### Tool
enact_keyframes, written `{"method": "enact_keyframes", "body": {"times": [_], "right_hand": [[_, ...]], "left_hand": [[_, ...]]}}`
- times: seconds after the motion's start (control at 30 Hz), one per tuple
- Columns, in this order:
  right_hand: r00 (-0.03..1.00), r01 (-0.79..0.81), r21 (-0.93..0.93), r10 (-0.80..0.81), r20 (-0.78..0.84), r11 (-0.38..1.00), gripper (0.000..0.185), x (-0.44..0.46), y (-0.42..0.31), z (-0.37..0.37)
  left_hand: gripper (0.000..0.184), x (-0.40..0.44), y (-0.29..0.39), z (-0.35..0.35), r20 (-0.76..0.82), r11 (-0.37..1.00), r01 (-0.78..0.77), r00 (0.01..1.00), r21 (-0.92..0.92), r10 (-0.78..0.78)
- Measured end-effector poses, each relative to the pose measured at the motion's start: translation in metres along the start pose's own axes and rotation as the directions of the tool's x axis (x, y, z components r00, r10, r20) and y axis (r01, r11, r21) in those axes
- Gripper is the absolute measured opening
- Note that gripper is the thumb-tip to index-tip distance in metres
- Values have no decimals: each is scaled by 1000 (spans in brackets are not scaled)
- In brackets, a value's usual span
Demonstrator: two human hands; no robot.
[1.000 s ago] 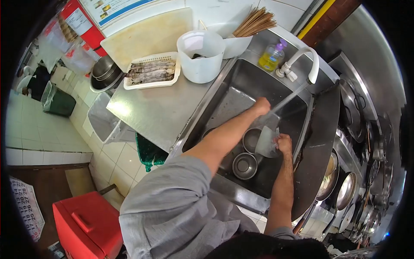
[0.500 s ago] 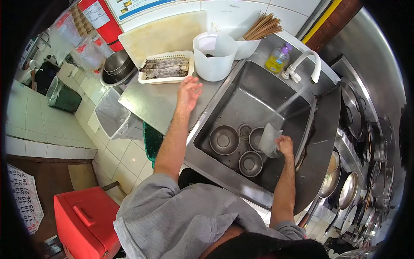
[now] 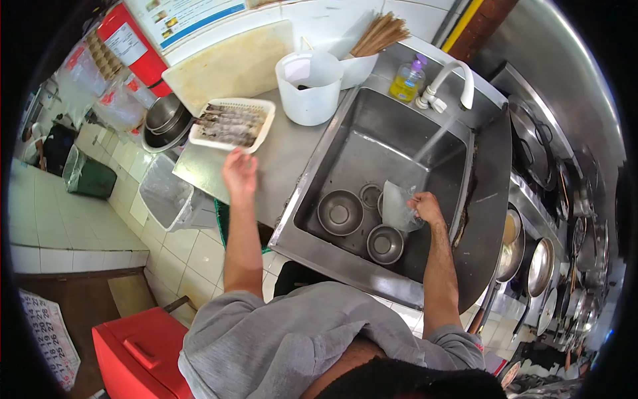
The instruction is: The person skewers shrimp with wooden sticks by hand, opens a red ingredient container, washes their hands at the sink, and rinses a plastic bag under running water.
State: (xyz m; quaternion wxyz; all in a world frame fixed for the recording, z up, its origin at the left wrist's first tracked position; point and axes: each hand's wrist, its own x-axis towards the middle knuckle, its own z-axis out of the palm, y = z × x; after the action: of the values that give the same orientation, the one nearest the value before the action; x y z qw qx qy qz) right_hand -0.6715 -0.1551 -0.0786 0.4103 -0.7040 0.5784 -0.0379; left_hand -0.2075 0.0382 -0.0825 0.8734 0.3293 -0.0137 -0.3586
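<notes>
My left hand (image 3: 239, 174) is at the near rim of a white plastic basket (image 3: 266, 126), its fingers closed at the edge and slightly blurred. Rows of greyish, dark-tipped skewered pieces (image 3: 229, 126) lie in the basket. Over the sink (image 3: 372, 156), my right hand (image 3: 425, 206) grips a translucent plastic bag (image 3: 397, 205) that hangs from the fingers. Below it, metal bowls (image 3: 340, 213) sit on the sink floor, one mostly hidden by the bag. Water runs from the white faucet (image 3: 457, 78) into the sink.
A white bucket (image 3: 308, 100) stands beside the basket, with a cutting board (image 3: 229, 63) behind. Wooden sticks (image 3: 380, 34) fill a white container. A yellow soap bottle (image 3: 404, 83) is by the faucet. Pans (image 3: 539, 266) hang at right; a lined bin (image 3: 169, 193) stands at left.
My left hand has reached the basket's near edge, and the basket has shifted toward me and turned slightly. The bag in my right hand has swung left. The camera view has shifted.
</notes>
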Motion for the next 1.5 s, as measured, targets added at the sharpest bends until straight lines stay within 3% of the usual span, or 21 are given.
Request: {"method": "enact_keyframes", "body": {"times": [0.13,0.2,0.33,0.37,0.4,0.5,0.53,0.6,0.67,0.8,0.87,0.9,0.93,1.0,1.03,1.07,1.17,1.27,1.33,1.4,1.5], "right_hand": [[1000,14,-31,-14,-20,999,20,-3,9,-4],[998,60,-73,-63,-30,995,21,0,21,-4],[982,146,-125,-159,-100,981,23,-9,27,-1],[983,133,-120,-146,-114,984,23,-11,28,1],[978,135,-134,-153,-139,982,23,-13,30,3],[990,75,-150,-92,-111,986,23,-18,34,-3],[998,31,-151,-38,-40,988,24,-20,35,-7],[998,9,-115,-15,-54,993,25,-27,27,-15],[1000,-10,-222,8,-10,975,24,-30,21,-22],[996,37,-257,-56,-65,966,23,1,33,-24],[984,170,-385,-179,15,907,17,20,23,-33],[984,172,-377,-173,33,910,17,24,14,-37],[978,210,-396,-195,78,894,15,27,2,-45],[965,262,-423,-227,132,867,13,30,-20,-58],[935,354,-468,-321,151,810,14,31,-30,-65],[894,441,-510,-413,175,739,15,33,-42,-75],[852,513,-579,-458,254,634,11,32,-102,-111],[774,599,-622,-562,290,504,10,33,-166,-138],[739,641,-597,-598,310,483,11,32,-218,-150],[784,591,-636,-541,306,496,11,40,-263,-153],[770,592,-717,-520,369,368,12,33,-343,-140]], "left_hand": [[18,-36,27,-29,-121,977,-211,971,-34,205],[20,-65,-4,-12,-226,968,-232,942,95,248],[21,-101,-112,53,145,849,131,961,511,-236],[19,-85,-140,73,360,752,72,846,655,-394],[16,-79,-165,108,396,692,90,764,716,-510],[26,-47,-259,200,603,543,-311,606,780,-519],[26,-41,-287,230,611,553,-307,591,774,-527],[21,-33,-333,278,671,651,-250,501,717,-546],[18,-33,-358,302,488,631,77,565,772,-665],[23,-9,-393,287,386,568,231,532,790,-754],[26,-14,-380,276,527,605,-89,601,791,-601],[21,-5,-369,266,589,543,-255,501,800,-634],[21,-3,-356,253,576,535,-244,512,809,-637],[40,-1,-324,229,728,615,-399,268,680,-631],[82,10,-306,222,683,590,-439,79,678,-726],[82,13,-294,216,692,592,-442,96,674,-716],[124,18,-263,202,610,384,-641,169,665,-774],[125,29,-247,211,699,463,-667,123,584,-704],[126,32,-236,220,738,489,-655,159,576,-656],[127,33,-221,231,808,790,-186,42,584,-587],[124,27,-192,237,835,850,37,169,525,-523]]}}
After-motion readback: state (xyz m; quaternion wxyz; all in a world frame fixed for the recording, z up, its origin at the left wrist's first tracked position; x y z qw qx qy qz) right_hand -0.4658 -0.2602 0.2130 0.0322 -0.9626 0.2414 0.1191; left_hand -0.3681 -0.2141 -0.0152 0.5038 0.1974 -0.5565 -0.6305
